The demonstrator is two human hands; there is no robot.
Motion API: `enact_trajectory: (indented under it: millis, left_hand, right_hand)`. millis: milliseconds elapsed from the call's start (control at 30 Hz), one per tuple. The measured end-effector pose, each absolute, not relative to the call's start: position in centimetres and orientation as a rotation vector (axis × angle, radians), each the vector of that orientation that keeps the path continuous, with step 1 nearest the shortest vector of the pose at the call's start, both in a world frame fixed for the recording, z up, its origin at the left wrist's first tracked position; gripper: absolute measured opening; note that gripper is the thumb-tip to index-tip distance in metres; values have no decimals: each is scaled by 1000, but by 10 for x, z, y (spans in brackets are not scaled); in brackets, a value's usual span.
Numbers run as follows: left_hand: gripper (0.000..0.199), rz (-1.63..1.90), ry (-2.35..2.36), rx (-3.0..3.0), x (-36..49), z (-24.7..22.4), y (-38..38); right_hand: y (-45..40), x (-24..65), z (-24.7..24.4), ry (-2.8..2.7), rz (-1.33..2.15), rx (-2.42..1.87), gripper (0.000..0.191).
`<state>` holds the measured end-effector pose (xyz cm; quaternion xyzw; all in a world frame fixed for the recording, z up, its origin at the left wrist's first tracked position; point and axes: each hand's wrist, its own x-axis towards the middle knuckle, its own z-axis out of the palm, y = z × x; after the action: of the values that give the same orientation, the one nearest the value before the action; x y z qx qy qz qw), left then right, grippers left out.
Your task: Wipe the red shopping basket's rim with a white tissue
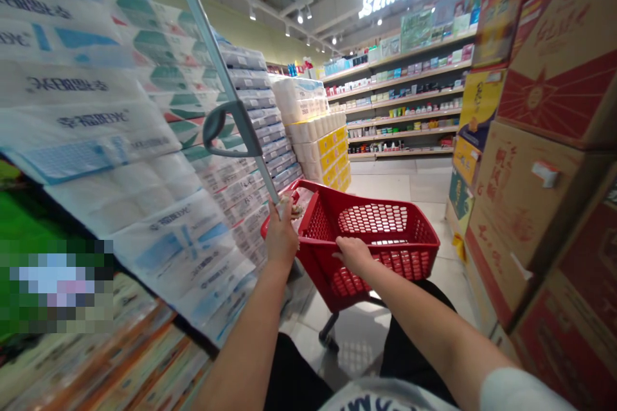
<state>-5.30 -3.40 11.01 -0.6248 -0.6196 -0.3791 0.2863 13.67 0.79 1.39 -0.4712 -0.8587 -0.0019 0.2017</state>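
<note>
Left hand (282, 235): closed around the pole (214, 54) of the red cart (318, 269).
Right hand (354, 253): curled over the cart's near rim.
Cart: on the tile floor (385, 186), just beside the toilet-paper packs (245, 80).
Risk: a swing left could snag the packs, toppling them.

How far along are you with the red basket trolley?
Done: little shows; a small brownish item sits at the basket's corner. In hand: the left hand grips the trolley's pole; the right hand holds the rim of the red basket. Left: toilet-roll packs, shelves and cartons stand around; how much remains cannot be told.
</note>
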Motion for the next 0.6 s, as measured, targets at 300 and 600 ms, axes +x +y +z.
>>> enact_trajectory:
  millis: [300,600]
  left_hand:
    - [52,-951,-1521,-1737,-50,24,-46]
    - [50,-754,-1545,-1726,-37,-9,-56]
  right_hand:
    - [17,154,1,-2366,-12,-1169,19]
    - [16,156,-22,-2114,-40,-1137,32]
